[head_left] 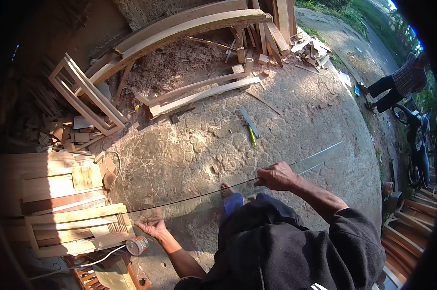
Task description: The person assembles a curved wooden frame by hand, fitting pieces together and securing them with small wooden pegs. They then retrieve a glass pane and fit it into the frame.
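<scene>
A long, thin clear pane (320, 158) that looks like glass crosses in front of me, its dark edge running from the wooden frame at left to a bright tip at right. My right hand (276, 177) is closed on it, fingers curled over the edge. Near its left end my left hand (151, 228) is palm up with curled fingers at the pane; a faint reflection of the hand shows just above. Below the pane's left end lies a panelled wooden frame (78, 245). Beside my left hand stands a small round can (136, 245).
On the cracked floor (179, 154) lie a metal square (249, 121) and a yellow-green tool (252, 137). Curved timber pieces (179, 31) and offcuts fill the back. A person (399, 82) stands far right by a motorcycle (415, 145). Slatted wood (412, 227) is at lower right.
</scene>
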The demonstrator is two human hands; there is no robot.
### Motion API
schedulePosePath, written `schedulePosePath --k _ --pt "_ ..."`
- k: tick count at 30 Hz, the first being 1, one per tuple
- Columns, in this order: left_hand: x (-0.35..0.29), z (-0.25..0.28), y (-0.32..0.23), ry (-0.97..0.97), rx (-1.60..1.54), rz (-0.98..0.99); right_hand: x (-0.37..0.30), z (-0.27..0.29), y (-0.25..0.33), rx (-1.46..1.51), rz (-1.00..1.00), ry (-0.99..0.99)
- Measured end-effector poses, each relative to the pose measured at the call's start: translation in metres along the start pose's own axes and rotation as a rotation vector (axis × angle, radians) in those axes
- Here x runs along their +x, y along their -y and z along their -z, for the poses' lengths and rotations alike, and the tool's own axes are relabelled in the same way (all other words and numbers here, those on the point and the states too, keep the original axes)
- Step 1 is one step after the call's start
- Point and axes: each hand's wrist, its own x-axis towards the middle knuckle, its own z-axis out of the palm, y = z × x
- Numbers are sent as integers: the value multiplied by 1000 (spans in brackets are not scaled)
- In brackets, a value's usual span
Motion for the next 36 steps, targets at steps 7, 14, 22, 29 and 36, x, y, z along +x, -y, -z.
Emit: schedulePosePath --k 7,14,22,29,36 --pt "142 -145 5 368 -75 96 164 43 -38 -53 42 -120" --pt "282 -249 49 -37 56 -130 323 41 -123 -66 108 -180" --pt "414 -324 101 -40 154 -134 500 33 -222 16 137 -116" --pt "495 -417 150 -205 159 -159 613 27 -280 -41 141 -148" --pt "578 -497 237 -233 329 -157 704 1 -332 -85 75 -239"
